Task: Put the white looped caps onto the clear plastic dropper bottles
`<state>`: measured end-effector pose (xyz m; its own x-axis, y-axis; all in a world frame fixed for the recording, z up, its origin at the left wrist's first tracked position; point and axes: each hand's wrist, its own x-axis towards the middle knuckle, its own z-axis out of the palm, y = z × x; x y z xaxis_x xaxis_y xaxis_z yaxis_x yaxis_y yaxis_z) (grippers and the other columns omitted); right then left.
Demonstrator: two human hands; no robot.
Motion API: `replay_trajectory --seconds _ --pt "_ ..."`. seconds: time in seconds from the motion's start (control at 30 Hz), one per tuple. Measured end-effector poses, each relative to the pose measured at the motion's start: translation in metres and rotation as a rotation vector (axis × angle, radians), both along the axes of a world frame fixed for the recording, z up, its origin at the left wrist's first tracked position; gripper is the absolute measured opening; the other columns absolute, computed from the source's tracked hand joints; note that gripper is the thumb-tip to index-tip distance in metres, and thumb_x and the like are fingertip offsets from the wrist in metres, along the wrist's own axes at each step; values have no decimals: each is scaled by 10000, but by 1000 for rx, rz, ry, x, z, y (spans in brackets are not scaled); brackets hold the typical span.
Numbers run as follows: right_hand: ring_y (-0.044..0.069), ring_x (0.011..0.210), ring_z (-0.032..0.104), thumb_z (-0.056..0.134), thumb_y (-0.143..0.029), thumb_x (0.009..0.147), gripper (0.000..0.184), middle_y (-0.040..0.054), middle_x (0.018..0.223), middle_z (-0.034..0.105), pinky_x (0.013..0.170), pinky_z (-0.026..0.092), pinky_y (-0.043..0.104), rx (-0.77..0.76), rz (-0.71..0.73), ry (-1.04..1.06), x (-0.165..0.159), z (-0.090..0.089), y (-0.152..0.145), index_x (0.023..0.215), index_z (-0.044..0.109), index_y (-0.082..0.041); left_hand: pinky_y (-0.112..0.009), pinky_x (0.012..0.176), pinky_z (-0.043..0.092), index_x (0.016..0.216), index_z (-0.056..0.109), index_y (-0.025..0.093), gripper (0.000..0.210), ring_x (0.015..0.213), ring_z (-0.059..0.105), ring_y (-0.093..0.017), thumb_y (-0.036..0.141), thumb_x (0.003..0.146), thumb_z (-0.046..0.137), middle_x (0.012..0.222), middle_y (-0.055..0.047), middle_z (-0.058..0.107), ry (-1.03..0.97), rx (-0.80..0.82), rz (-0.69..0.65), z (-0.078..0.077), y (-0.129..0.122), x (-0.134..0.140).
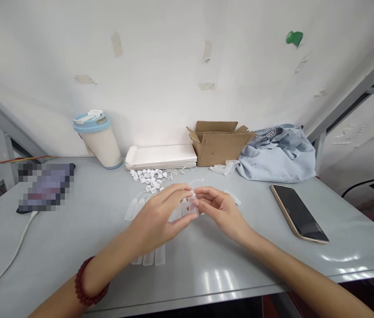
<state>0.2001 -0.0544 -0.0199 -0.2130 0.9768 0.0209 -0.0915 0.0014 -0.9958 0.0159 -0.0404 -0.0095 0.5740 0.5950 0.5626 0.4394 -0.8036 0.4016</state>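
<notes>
We are finding the left grip (160, 215) and the right grip (220, 207) jointly grasping a translucent tube (191, 209) over the surface (213, 256). We are noting caps (153, 181) lying farther back, just beside the white stack (162, 155).

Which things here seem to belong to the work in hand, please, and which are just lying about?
Seemingly in the work:
translucent plastic piece held by left hand and right hand
similar translucent pieces nearby
probably small white caps

Seemingly just lying about:
blue-lidded travel cup
smartphone
light-blue cloth bundle
pixelated device
perhaps open cardboard box and flat white stack
</notes>
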Motion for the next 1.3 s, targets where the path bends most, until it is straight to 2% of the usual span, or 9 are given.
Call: replay_trajectory --seconds 0.07,0.13,0.23,0.43,0.57,0.7,0.87,1.03,1.3 --pt "148 746 623 686 -351 767 275 40 845 665 664 490 274 -6 4 -4 -1 0 -1 961 623 -166 -321 753 512 1095 526 161 265 999 575 -221 248 853 588 1142 -112 595 128 144 4 -3 -1 0" --pt "151 750 622 697 -360 756 285 43 852 664 653 488 271 -15 6 -2 -2 0 -1 953 627 -166 -344 723 510 1075 527 146 267 947 582 -238 280 853 590 1113 -123 603 214 255 37 -3 -3 0" --pt "139 717 607 696 -362 757 292 32 814 657 651 490 269 -24 18 6 -4 -4 -1 964 630 -167 -353 685 504 1057 530 127 271 885 574 -243 292 850 590 1065 -127 614 255 318 50 -1 -3 -1" --pt "132 705 593 666 -359 780 291 29 814 644 658 491 265 -25 85 -33 -3 -3 -4 984 616 -157 -368 782 482 1054 542 143 234 955 523 -236 212 835 586 1022 -95 606 264 157 -27 10 -5 -7" --pt "135 655 588 615 -337 822 248 19 707 629 617 464 252 -16 307 -319 0 6 -9 960 639 -133 -355 827 470 1075 521 174 289 991 488 -217 217 809 626 1062 -66 585 300 -50 -112 7 -19 -19" --pt "113 621 555 589 -257 828 170 2 672 612 571 410 212 128 442 -597 -1 5 -18 910 675 -136 -366 827 476 1097 499 186 336 1009 463 -230 233 796 640 1085 -62 574 362 -160 -105 -6 -38 -33" --pt "88 574 523 598 -267 822 172 -20 651 584 525 374 180 171 506 -695 -8 -5 -23 911 668 -138 -382 855 473 1088 500 192 357 1017 461 -234 189 767 656 1090 -53 574 427 -197 -82 -14 -45 -42" --pt "87 561 518 596 -253 827 187 -20 638 586 516 361 177 206 531 -724 -11 -8 -21 947 667 -130 -388 824 482 982 540 186 252 973 482 -239 180 757 654 1044 -55 595 471 -200 -57 -14 -41 -40" --pt "105 566 539 600 -252 827 218 -6 658 618 520 372 185 232 545 -744 -12 -8 -22 1006 666 -149 -388 840 481 1035 552 201 267 994 488 -239 186 776 616 1059 -56 594 457 -172 -43 -18 -39 -43"
